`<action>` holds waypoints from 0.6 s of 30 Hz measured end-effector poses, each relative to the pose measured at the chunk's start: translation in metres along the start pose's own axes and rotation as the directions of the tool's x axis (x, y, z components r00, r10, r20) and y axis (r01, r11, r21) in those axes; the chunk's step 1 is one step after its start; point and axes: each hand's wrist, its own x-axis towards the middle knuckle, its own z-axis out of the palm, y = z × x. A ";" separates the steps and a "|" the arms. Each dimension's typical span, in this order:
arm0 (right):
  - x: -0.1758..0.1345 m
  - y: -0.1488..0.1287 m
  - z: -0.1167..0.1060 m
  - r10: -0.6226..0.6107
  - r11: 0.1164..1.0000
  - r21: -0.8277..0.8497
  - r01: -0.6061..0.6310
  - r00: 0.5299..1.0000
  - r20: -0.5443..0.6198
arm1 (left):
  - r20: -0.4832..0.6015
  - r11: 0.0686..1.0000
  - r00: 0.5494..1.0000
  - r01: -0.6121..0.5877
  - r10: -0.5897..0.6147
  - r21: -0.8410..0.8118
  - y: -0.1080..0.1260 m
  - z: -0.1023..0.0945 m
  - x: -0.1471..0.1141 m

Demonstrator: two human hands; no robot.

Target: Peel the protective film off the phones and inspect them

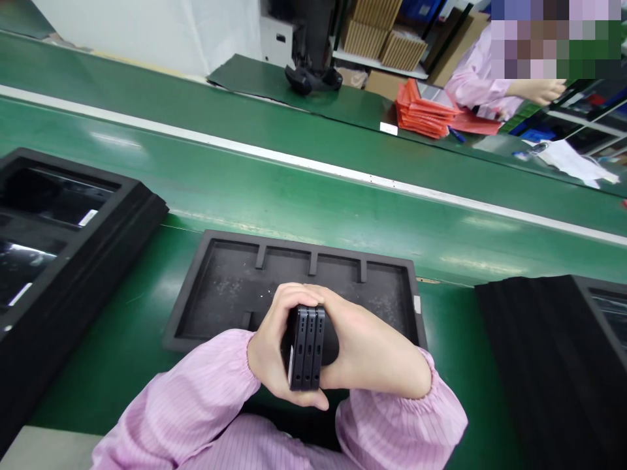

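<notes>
Three dark phones point(307, 349) are pressed together in a stack, their edges with ports and speaker slots turned up toward me. My left hand point(268, 349) wraps round the stack's left side, its thumb along the near edge. From the other side my right hand point(350, 333) closes round the same stack, its fingertips meeting the left ones at the far edge. Most of the phones' broad faces are hidden by my hands. Beneath and behind my hands lies a black foam tray point(235, 274) with shallow dividers; I see nothing in its visible part.
Stacked black trays point(122, 222) stand at left, with dark glossy devices in the top one. Another black tray stack point(529, 346) is at right. Across the green bench point(294, 189), a co-worker's hand point(539, 91) is beside red pouches point(421, 111) and papers point(578, 160).
</notes>
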 end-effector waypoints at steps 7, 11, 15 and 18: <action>0.000 0.004 0.000 -0.032 0.999 0.034 0.033 0.999 -0.032 | 0.015 1.000 1.000 -0.015 0.015 -0.027 -0.005 -0.001 0.000; 0.001 0.008 0.000 -0.029 0.999 0.025 0.030 0.999 -0.040 | 0.067 0.999 0.997 0.032 -0.031 -0.014 -0.003 -0.005 0.002; 0.002 0.009 0.000 -0.022 1.000 0.018 0.023 0.999 -0.044 | 0.082 0.999 0.996 0.031 -0.028 -0.041 -0.001 -0.006 0.004; 0.001 0.010 0.000 -0.032 0.999 0.014 0.033 0.998 -0.045 | 0.103 0.997 0.993 0.068 -0.063 -0.046 0.000 -0.006 0.004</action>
